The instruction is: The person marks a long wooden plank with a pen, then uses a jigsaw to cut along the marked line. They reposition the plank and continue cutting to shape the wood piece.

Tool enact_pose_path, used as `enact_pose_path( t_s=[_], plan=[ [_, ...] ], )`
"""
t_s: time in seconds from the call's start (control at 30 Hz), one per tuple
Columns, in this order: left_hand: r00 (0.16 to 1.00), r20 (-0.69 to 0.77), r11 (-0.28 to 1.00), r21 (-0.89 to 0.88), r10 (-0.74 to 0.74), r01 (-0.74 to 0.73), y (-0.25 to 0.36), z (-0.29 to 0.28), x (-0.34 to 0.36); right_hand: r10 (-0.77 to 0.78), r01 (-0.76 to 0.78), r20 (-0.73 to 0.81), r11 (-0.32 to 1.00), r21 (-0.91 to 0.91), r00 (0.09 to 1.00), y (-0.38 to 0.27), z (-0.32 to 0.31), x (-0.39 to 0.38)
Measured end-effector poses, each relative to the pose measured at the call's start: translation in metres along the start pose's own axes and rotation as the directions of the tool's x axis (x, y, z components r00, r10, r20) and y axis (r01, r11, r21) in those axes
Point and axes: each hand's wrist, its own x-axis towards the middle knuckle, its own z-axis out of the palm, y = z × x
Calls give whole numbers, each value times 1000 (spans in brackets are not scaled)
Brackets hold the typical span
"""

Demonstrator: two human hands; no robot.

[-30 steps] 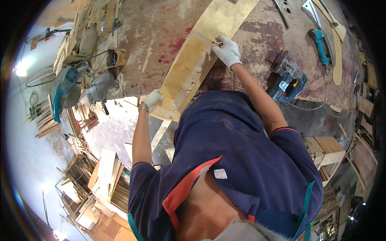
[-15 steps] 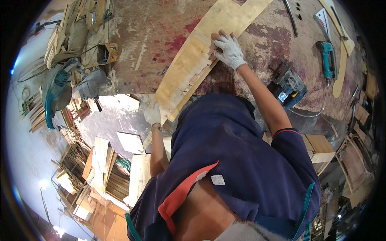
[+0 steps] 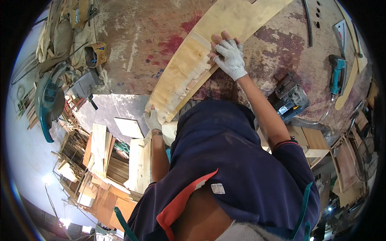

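Gloved right hand (image 3: 229, 58) presses flat, fingers spread, on a curved plywood strip (image 3: 193, 68) at upper centre of the stained tabletop (image 3: 132, 44); left hand (image 3: 152, 119) clasps its near end. Steadying both ends firmly seems key.

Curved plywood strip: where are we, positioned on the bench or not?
Done: the curved plywood strip lies flat on the stained workbench. In hand: the right hand presses its edge, the left hand grips its near end. Left: the power tool sits untouched.

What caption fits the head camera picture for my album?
Two gloved hands, left and right, press a curved plywood strip on a stained workbench.
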Motion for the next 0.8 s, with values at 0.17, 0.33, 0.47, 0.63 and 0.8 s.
enact_pose_path(
  t_s=[0.17, 0.33, 0.47, 0.63, 0.8],
  plan=[
    [990, -19, 988, -69, -139, 137, 26, 12, -15, 35, -35, 4, 999, 35, 999, 5, 2, -2],
    [998, -23, 997, -57, -56, 54, 18, 5, -10, 25, -20, -53, 996, 83, 998, -1, 0, 3],
    [996, -27, 996, -30, -91, 90, 25, 9, -15, 31, -30, -22, 998, 61, 999, -2, -4, 3],
    [993, -39, 994, -19, -109, 108, 20, 4, -11, 21, -20, -49, 999, 27, 999, -1, 0, 3],
    [992, -13, 981, -149, -124, 121, 18, 5, -6, 46, -48, -46, 998, -44, 998, -7, 1, 5]
  ],
)
